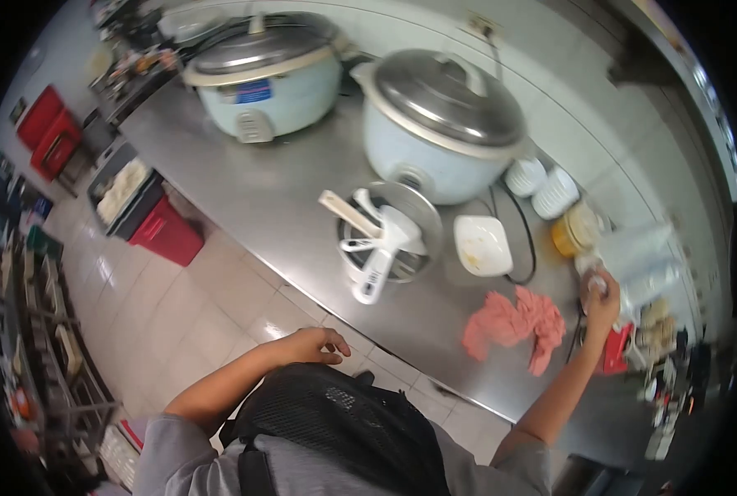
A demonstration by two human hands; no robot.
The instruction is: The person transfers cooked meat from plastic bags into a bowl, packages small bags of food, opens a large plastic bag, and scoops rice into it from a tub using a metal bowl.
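Observation:
My left hand [315, 345] hangs in front of my body, off the counter's near edge, its fingers loosely curled and apart with nothing in them. Over at the right, my right hand [603, 304] is closed around a small container with a pale top [597, 284], mostly hidden by the fingers. Behind it stands a jar of yellow contents [570, 235]. A crumpled pink cloth [513, 324] lies to the left of that hand. Farther left is a square white dish [481, 245] with yellowish residue.
Two large rice cookers [443, 124] with metal lids stand along the wall. A metal pot [425, 217] holds white scoops and paddles [391, 240]. Stacked white bowls [555, 194], plastic bags [646, 256] and a black cord line the back. A red bin [170, 234] is on the floor.

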